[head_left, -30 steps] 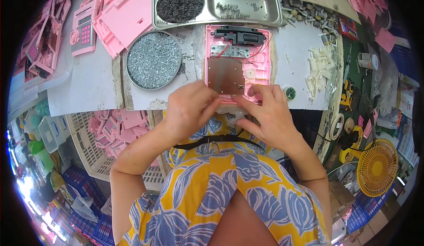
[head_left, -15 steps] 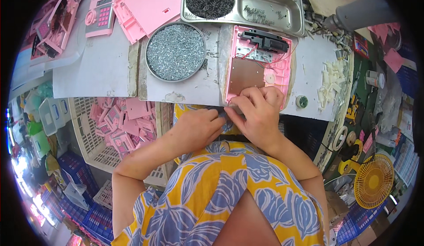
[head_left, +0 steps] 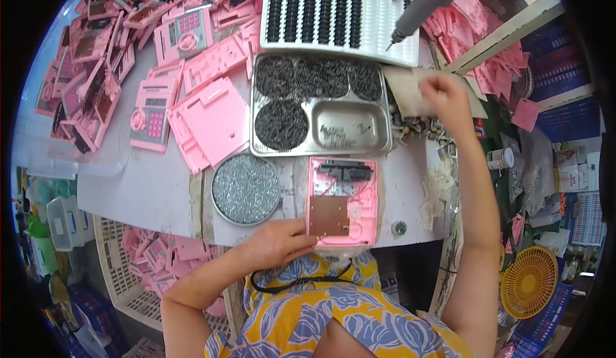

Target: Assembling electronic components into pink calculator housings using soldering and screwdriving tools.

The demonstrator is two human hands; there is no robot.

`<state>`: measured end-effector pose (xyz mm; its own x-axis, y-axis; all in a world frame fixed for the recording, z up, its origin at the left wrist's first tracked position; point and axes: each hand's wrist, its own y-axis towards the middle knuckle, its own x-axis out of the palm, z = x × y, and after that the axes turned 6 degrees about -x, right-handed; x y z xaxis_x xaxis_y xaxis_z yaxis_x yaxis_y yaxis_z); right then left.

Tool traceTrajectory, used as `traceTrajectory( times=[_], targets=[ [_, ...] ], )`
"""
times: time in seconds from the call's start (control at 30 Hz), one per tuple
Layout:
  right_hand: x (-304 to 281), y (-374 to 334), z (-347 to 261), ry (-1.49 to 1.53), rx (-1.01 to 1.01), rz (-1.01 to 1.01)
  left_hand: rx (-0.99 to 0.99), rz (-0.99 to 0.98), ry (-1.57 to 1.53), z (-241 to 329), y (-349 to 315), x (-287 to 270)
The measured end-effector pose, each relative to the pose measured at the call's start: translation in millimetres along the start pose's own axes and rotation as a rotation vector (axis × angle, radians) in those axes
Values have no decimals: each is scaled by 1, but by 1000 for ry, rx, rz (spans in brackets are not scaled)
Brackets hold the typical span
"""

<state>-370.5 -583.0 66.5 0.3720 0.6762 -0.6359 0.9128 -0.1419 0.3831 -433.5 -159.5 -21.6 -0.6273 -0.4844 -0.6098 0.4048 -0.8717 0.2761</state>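
Observation:
A pink plastic housing [head_left: 367,229] lies open side up at the table's near edge. Inside it are a brown board [head_left: 329,215], a black part [head_left: 346,170] and thin wires. My left hand [head_left: 282,241] is closed at the housing's lower left edge, fingertips against it. My right hand [head_left: 447,98] is raised at the far right, fingers curled, with nothing visible in them. Above and left of it hangs a grey electric screwdriver [head_left: 427,1], bit pointing down, apart from the hand. A round tin [head_left: 214,194] full of small screws stands left of the housing.
Behind the housing are a steel tray [head_left: 308,154] of dark springs and a white rack [head_left: 410,43] of black coils. Pink casings [head_left: 154,111] pile up at the left. A small jar [head_left: 398,228] stands at right; a yellow fan [head_left: 529,282] is beyond.
My right hand has left the housing's near edge and swung up to the far right. My left hand has shifted to the housing's left corner. The view has tilted to show more of the table's far side.

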Motion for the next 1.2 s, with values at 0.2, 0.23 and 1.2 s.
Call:
traceTrajectory(
  times=[0.2, 0.23, 1.2],
  targets=[
    [30, 197, 82, -874, -476, 322, -21, -31, -27, 1, 5, -5],
    [45, 208, 82, -932, -474, 345, -37, -33, -32, 2, 4, -6],
    [-19, -78, -41, 280, 224, 59, -180, 1, 8, 8, -10, 1]
  ],
)
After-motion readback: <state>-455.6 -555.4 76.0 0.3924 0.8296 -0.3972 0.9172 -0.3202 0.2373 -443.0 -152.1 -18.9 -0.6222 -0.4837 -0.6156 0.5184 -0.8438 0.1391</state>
